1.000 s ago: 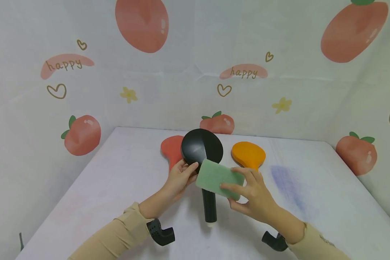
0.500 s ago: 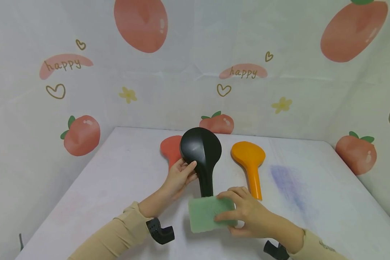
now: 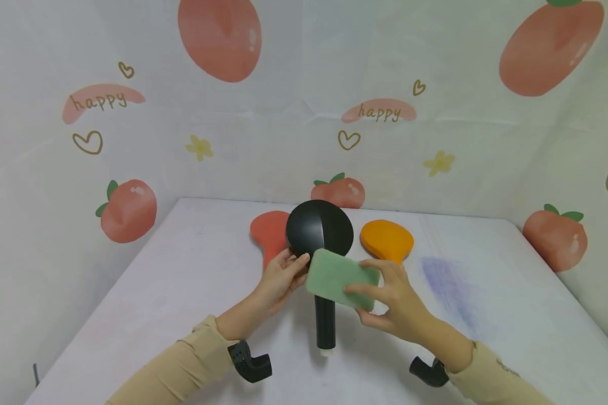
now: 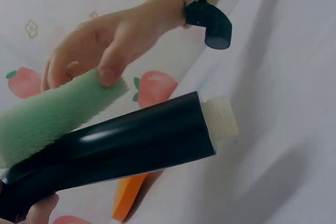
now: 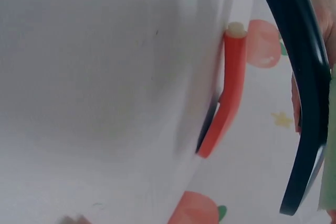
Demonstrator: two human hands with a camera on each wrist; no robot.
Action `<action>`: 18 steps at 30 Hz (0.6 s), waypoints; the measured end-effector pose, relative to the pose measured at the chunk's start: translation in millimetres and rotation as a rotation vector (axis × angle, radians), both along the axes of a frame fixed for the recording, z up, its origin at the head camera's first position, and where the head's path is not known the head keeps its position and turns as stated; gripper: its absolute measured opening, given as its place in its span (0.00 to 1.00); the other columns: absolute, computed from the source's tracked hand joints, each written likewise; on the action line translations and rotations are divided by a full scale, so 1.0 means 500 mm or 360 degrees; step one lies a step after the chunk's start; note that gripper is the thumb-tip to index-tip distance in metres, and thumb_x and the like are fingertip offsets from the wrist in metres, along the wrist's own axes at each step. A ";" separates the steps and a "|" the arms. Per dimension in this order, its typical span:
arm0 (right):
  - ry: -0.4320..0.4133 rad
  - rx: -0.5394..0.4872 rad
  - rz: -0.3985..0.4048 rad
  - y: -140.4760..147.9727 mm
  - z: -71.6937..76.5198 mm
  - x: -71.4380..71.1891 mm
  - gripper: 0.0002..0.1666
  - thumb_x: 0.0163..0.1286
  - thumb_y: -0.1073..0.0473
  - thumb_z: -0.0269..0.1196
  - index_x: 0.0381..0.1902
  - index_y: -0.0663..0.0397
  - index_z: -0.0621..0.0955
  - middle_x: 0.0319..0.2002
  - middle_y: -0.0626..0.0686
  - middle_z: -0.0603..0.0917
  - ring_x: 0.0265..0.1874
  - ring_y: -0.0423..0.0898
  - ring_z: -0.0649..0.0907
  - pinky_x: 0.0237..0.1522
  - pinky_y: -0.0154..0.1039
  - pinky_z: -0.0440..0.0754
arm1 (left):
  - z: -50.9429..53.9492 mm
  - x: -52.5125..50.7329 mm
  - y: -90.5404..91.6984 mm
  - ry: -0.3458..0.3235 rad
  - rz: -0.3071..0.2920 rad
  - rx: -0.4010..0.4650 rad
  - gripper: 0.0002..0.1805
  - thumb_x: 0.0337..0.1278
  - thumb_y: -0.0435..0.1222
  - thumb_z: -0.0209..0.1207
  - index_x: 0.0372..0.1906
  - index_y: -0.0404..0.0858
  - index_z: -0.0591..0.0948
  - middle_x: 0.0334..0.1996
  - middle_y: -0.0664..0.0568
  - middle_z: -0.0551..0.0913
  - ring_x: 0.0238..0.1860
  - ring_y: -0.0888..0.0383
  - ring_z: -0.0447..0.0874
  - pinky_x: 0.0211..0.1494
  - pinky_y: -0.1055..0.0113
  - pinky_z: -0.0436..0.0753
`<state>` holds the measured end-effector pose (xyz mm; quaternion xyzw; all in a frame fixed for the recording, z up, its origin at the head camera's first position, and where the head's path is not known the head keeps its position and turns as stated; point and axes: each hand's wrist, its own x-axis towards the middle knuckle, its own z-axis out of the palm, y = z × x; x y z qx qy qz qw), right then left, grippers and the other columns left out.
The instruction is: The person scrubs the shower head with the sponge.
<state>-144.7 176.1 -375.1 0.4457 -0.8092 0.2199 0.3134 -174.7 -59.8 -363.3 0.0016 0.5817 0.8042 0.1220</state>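
My left hand [image 3: 282,278] grips a black handheld shower head [image 3: 320,225] at its neck, raised above the table with the round head upward. The shower head's handle [image 4: 142,145] ends in a pale threaded connector [image 4: 220,118]. A fuzzy green sponge [image 3: 334,278] lies against the neck and upper handle, hiding part of them in the head view. My right hand [image 3: 397,301] pinches that sponge by its right end, thumb below and fingers above. In the right wrist view the black shower head [image 5: 304,66] stands at the right edge, with only a strip of sponge showing.
Behind my left hand, a red shower head [image 3: 269,230] lies on the white table [image 3: 182,281]. An orange shower head [image 3: 387,239] lies to the right, its handle mostly hidden by my right hand. A printed cloth backdrop [image 3: 284,146] rises behind the table.
The sponge slid down to the handle's lower end half a second ago and is now back up at the neck. The black shower head has tilted slightly; my left hand keeps its grip.
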 end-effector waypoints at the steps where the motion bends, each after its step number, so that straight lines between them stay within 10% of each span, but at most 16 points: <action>1: -0.0018 0.0030 0.0021 0.001 -0.002 0.002 0.16 0.66 0.42 0.50 0.41 0.35 0.82 0.51 0.60 0.74 0.49 0.52 0.70 0.46 0.49 0.70 | 0.000 0.000 0.000 0.0000 0.0003 -0.0007 0.25 0.65 0.32 0.51 0.64 0.28 0.63 0.38 0.55 0.80 0.36 0.68 0.80 0.40 0.77 0.82; 10: -0.0054 0.0397 0.0274 0.006 -0.017 0.026 0.29 0.37 0.57 0.75 0.40 0.28 0.79 0.51 0.51 0.73 0.50 0.47 0.72 0.47 0.44 0.77 | -0.002 -0.005 -0.005 -0.0010 0.0057 0.0068 0.23 0.65 0.30 0.50 0.63 0.27 0.65 0.42 0.53 0.81 0.40 0.63 0.83 0.49 0.66 0.83; 15: -0.0018 0.0314 0.0171 0.007 -0.013 0.017 0.28 0.37 0.58 0.75 0.39 0.30 0.80 0.52 0.54 0.74 0.51 0.50 0.73 0.48 0.48 0.76 | -0.005 -0.006 -0.008 0.0000 0.0024 0.0073 0.23 0.65 0.31 0.50 0.63 0.27 0.64 0.40 0.55 0.81 0.39 0.64 0.83 0.48 0.68 0.83; 18: 0.0015 0.0194 0.0077 0.008 -0.008 0.002 0.15 0.53 0.54 0.68 0.40 0.33 0.80 0.52 0.58 0.74 0.50 0.53 0.73 0.46 0.50 0.78 | -0.006 -0.006 -0.009 -0.0017 -0.0009 0.0073 0.23 0.66 0.31 0.49 0.63 0.26 0.63 0.38 0.57 0.81 0.38 0.64 0.82 0.45 0.71 0.83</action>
